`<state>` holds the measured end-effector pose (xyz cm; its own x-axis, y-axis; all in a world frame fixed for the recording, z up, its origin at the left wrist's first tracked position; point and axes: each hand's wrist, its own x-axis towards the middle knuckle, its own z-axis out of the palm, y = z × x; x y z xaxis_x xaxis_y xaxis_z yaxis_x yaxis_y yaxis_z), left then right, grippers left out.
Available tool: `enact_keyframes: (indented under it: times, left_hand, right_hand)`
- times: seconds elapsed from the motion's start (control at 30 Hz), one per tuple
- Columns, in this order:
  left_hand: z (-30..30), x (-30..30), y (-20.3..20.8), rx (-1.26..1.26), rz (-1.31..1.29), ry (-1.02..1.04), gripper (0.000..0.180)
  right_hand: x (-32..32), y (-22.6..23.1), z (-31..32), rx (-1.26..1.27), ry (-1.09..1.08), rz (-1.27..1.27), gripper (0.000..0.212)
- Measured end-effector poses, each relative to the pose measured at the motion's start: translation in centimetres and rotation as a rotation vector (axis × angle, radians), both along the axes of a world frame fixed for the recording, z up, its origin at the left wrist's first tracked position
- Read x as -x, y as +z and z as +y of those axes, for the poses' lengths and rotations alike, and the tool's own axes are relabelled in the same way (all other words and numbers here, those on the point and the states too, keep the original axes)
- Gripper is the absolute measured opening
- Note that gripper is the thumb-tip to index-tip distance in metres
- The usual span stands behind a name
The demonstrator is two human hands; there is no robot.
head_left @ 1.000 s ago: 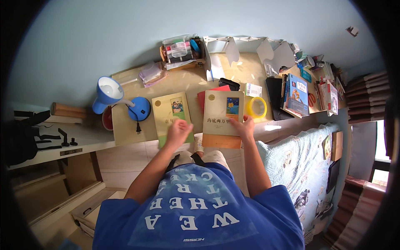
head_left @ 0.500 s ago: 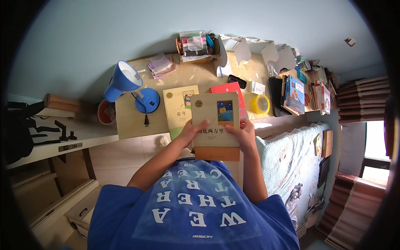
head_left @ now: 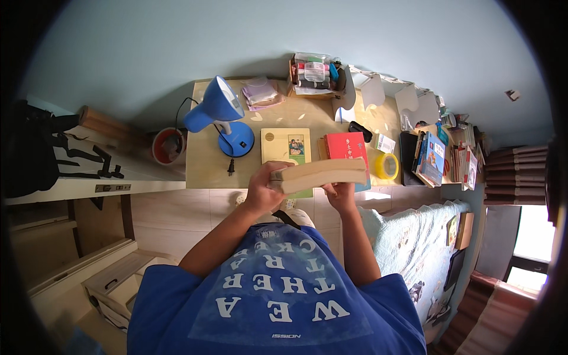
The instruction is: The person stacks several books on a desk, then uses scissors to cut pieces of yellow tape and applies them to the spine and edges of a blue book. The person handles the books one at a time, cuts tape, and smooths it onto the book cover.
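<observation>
A thick book [head_left: 322, 175] is tilted edge-on in front of me, so its pale page edges face up and its covers are mostly hidden. My left hand [head_left: 264, 188] is closed round the book's left end. At the near side, right of its middle, my right hand [head_left: 339, 196] grips it with bent fingers, partly hidden by the book. Behind it on the desk lies a yellow-covered book [head_left: 278, 145] with a small picture on its cover. A red book [head_left: 346, 146] lies to the right of that, on top of other books.
On the desk [head_left: 204, 171] stand a blue lamp [head_left: 236, 139], a box of supplies [head_left: 316, 80], a yellow tape roll [head_left: 387, 167] and upright books [head_left: 431, 158]. A red bin [head_left: 168, 147] is left of the desk. The bed [head_left: 402, 236] lies to the right.
The book has turned from cover-up to edge-on, hiding its picture cover. My left hand has shifted to its end. The whole view has swung, so the desk now appears further right.
</observation>
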<state>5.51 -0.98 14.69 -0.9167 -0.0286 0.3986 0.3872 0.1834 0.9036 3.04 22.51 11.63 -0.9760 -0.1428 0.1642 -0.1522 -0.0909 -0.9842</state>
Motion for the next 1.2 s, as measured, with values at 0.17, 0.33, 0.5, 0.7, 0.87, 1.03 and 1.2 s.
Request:
enact_keyframes:
  times: [0.17, 0.33, 0.5, 0.7, 0.87, 1.03, 1.2]
  left_hand:
    - [-0.9, 0.3, -3.1, -0.033, -0.062, 0.024, 0.059]
    - [-0.9, 0.7, -2.6, -0.058, -0.203, -0.019, 0.056]
    - [-1.9, 0.8, -6.0, 0.132, -0.245, -0.001, 0.042]
    - [-3.1, 2.3, -5.5, 0.102, -0.289, -0.082, 0.039]
    - [-3.4, 2.9, -6.0, -0.202, -0.577, -0.101, 0.057]
    - [-4.4, 4.4, -13.1, 0.331, -0.782, 0.106, 0.064]
    - [-4.5, 5.1, -9.2, 0.625, -0.779, 0.035, 0.064]
  right_hand:
    - [1.6, -0.2, -1.4, -0.241, 0.046, 0.180, 0.051]
    - [2.0, -2.4, 0.2, -0.516, 0.192, 0.087, 0.050]
    - [2.9, -3.4, -0.3, -0.546, 0.175, 0.070, 0.042]
    - [4.4, 1.0, -2.0, -0.447, 0.083, -0.111, 0.040]
    - [6.0, 1.3, -4.3, -0.734, 0.031, -0.356, 0.050]
    - [7.3, -4.7, -5.9, -0.936, 0.017, -0.574, 0.074]
    - [6.1, -4.9, -6.8, -1.134, -0.086, -0.577, 0.084]
